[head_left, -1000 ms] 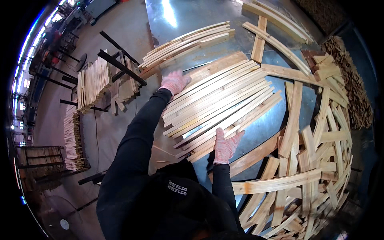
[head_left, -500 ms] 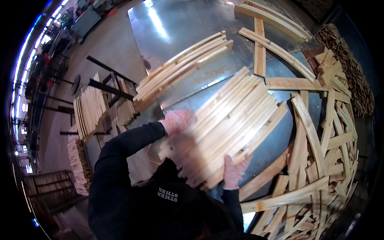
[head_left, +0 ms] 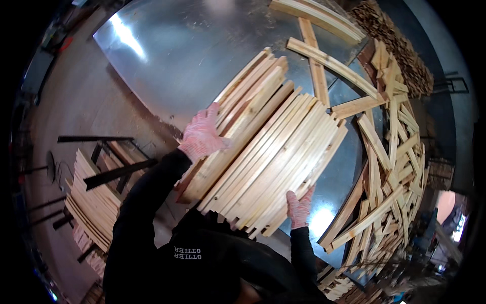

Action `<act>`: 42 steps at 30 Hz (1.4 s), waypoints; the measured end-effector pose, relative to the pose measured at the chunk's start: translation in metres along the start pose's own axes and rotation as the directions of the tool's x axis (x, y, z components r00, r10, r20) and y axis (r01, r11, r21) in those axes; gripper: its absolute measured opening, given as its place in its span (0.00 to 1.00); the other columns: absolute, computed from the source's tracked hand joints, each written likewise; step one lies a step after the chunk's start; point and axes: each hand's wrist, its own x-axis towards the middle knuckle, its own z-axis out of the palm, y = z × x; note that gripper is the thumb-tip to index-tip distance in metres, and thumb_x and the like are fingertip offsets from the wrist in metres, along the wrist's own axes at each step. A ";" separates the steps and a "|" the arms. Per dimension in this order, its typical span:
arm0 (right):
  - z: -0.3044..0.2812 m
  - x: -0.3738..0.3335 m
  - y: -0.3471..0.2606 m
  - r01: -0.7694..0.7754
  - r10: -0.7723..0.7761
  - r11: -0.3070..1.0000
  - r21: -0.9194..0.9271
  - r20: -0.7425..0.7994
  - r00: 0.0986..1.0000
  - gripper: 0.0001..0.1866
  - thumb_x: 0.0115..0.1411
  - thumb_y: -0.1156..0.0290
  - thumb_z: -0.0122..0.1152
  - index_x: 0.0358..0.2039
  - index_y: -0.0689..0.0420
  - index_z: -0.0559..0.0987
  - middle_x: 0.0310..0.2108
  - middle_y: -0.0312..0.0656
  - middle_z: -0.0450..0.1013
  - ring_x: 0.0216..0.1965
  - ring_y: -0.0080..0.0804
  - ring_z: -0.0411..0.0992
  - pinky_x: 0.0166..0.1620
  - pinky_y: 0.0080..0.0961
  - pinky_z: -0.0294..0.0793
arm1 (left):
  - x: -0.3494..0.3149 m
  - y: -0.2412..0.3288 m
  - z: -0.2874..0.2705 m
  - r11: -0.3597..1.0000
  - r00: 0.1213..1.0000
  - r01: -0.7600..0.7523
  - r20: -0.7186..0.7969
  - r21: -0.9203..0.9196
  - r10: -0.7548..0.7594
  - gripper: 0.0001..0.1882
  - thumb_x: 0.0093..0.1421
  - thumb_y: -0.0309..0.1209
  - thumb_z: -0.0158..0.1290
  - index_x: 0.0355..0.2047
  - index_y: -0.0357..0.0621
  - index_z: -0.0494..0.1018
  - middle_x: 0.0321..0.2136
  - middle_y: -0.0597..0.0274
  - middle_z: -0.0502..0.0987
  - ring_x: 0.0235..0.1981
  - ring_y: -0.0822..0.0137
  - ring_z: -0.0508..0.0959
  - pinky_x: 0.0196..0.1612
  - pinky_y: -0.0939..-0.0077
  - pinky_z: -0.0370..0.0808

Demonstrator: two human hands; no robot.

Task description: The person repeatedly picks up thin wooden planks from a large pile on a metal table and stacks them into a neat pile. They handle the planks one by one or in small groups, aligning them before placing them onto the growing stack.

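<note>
1. Pressing the left hand (head_left: 203, 136), knit-gloved in mottled pink, against the left bundle of wooden slats (head_left: 257, 90), fingers spread and uncurled rather than clenched.
2. Setting the right hand (head_left: 299, 209), gloved alike, thumb and fingers splayed apart, along the lower right edge of the main bundle of slats (head_left: 283, 159).
3. Keeping both bundles side by side, slanting across the smooth, glossy metal table (head_left: 172, 66); long, thin, pale strips with jagged, stepped ends.
4. Showing beyond them a gently curved board (head_left: 334, 65) across a straight plank (head_left: 319, 83).
5. Spilling rightward, a tangled heap of curved offcuts (head_left: 392, 185).
</note>
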 end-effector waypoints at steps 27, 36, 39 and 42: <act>0.393 0.029 -0.106 0.360 -0.211 0.814 -0.456 0.346 0.914 0.69 0.50 0.44 0.72 0.69 0.75 0.34 0.70 0.69 0.41 0.71 0.62 0.43 0.71 0.44 0.46 | 0.104 -0.212 -0.206 0.937 0.904 0.288 -0.378 0.196 -0.199 0.61 0.35 0.47 0.69 0.71 0.55 0.51 0.58 0.45 0.67 0.61 0.45 0.67 0.62 0.56 0.67; 0.495 0.036 -0.169 0.493 -0.383 0.827 -0.269 0.371 0.846 0.67 0.50 0.36 0.68 0.67 0.77 0.43 0.66 0.69 0.48 0.68 0.65 0.48 0.71 0.48 0.45 | 0.011 -0.252 -0.276 0.862 0.757 0.504 -0.503 0.044 -0.417 0.54 0.36 0.41 0.69 0.66 0.53 0.58 0.52 0.43 0.69 0.54 0.43 0.71 0.57 0.54 0.70; 0.529 0.055 -0.140 0.598 -0.491 0.633 -0.491 0.343 0.801 0.63 0.54 0.35 0.65 0.67 0.73 0.45 0.66 0.67 0.51 0.66 0.64 0.52 0.69 0.48 0.51 | -0.085 -0.297 -0.296 0.759 0.566 0.648 -0.627 -0.064 -0.535 0.51 0.38 0.41 0.70 0.63 0.44 0.60 0.54 0.43 0.70 0.53 0.43 0.72 0.57 0.57 0.71; 0.534 0.030 -0.177 0.692 -0.605 0.635 -0.342 0.336 0.722 0.57 0.58 0.45 0.68 0.68 0.71 0.46 0.64 0.67 0.54 0.64 0.61 0.55 0.67 0.47 0.55 | -0.191 -0.349 -0.289 0.726 0.387 0.650 -0.724 -0.224 -0.570 0.52 0.39 0.46 0.70 0.63 0.44 0.60 0.51 0.42 0.72 0.56 0.49 0.72 0.58 0.60 0.71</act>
